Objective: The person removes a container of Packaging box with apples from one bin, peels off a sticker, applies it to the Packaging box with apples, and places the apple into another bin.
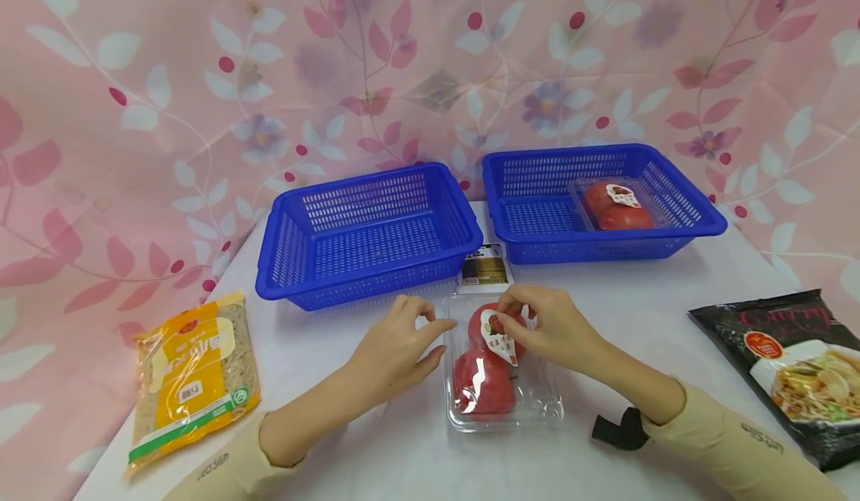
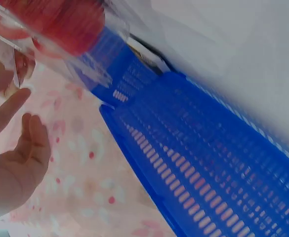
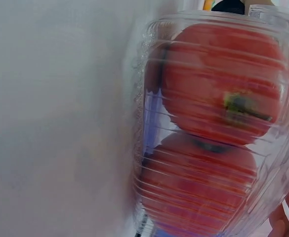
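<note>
A clear plastic box (image 1: 537,400) holding two red tomatoes (image 1: 485,385) lies in the middle of the white table. In the right wrist view both tomatoes (image 3: 223,84) show through its ribbed wall. Over them is a white label (image 1: 499,340) with a red picture. My right hand (image 1: 554,329) pinches the label's upper right part between thumb and fingers. My left hand (image 1: 396,348) is by the box's left edge, its fingers loosely bent and holding nothing. In the left wrist view the left hand (image 2: 18,168) shows apart from the box.
Behind stand two blue baskets; the left basket (image 1: 369,281) holds nothing visible, the right basket (image 1: 605,247) has another tomato box (image 1: 619,206). A dark-and-white packet (image 1: 485,268) lies between them. A yellow bag (image 1: 195,381) is left, a black noodle bag (image 1: 793,374) right, a black strap (image 1: 621,430) near the right sleeve.
</note>
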The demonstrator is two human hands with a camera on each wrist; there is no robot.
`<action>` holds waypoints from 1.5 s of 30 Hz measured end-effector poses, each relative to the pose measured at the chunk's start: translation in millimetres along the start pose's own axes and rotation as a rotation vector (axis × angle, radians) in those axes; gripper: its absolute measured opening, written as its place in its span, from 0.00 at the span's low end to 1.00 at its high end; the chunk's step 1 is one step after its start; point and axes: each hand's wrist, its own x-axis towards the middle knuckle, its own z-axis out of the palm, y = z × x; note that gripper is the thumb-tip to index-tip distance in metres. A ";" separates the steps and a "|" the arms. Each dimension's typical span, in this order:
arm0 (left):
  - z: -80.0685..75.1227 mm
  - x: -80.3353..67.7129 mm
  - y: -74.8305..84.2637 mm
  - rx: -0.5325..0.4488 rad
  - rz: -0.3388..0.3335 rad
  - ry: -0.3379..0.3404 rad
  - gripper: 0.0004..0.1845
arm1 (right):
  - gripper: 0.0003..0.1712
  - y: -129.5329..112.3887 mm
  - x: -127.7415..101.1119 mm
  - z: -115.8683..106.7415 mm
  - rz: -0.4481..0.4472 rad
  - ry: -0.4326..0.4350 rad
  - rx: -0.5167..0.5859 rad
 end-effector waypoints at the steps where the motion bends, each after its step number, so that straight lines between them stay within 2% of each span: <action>1: 2.0 3.4 2.3 -0.002 0.026 0.029 0.15 | 0.09 0.6 -0.1 0.1 -0.002 -0.002 -0.001; 3: 5.5 8.5 7.0 -0.009 0.066 0.064 0.14 | 0.10 1.8 -0.3 0.0 -0.010 -0.005 -0.002; 8: 10.4 15.0 17.4 0.001 0.142 0.100 0.13 | 0.09 4.5 -1.4 -0.2 -0.015 -0.006 -0.012; 11: 11.4 17.2 20.7 0.022 0.144 0.118 0.16 | 0.09 6.0 -2.6 0.7 -0.016 -0.007 -0.005; 17: 11.3 20.4 24.2 -0.003 0.139 0.164 0.18 | 0.10 7.4 -3.6 3.2 -0.019 -0.008 -0.010; 25: 18.9 22.3 27.9 -0.008 0.206 0.085 0.14 | 0.09 9.1 -3.5 3.6 -0.009 0.001 -0.043; 31: 20.7 19.2 28.6 -0.013 0.231 0.077 0.12 | 0.08 9.3 -3.8 3.9 0.002 -0.005 -0.069; 45: 19.8 14.0 28.4 -0.031 0.219 0.048 0.09 | 0.09 11.3 -5.6 7.0 0.002 -0.004 -0.118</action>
